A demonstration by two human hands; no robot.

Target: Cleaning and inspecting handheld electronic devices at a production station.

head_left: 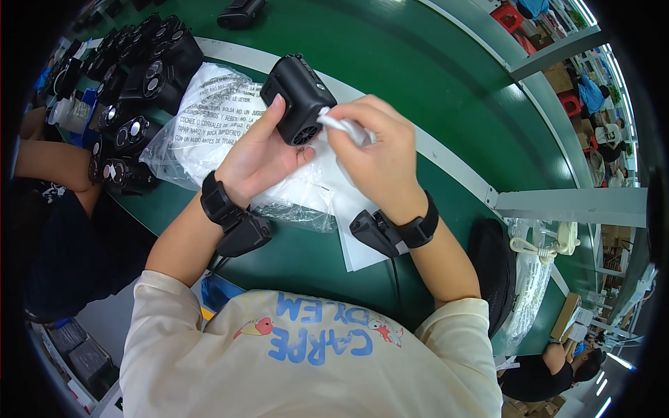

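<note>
A black, boxy device with a round grille at its lower end is tilted up above the green table. My left hand holds it from below and the left side, the thumb along its side. In my right hand a white cloth is pinched between thumb and fingers, its tip touching the device's right lower edge. Under both hands lies a clear plastic bag with printed text, and white sheets stick out beside it. Each wrist wears a black strap with a black module.
Several similar black devices with round fronts crowd the table's left side; another lies at the far edge. On the right are a black case, plastic wrap and a white power strip. A grey post rises there. Another person's arm is at left.
</note>
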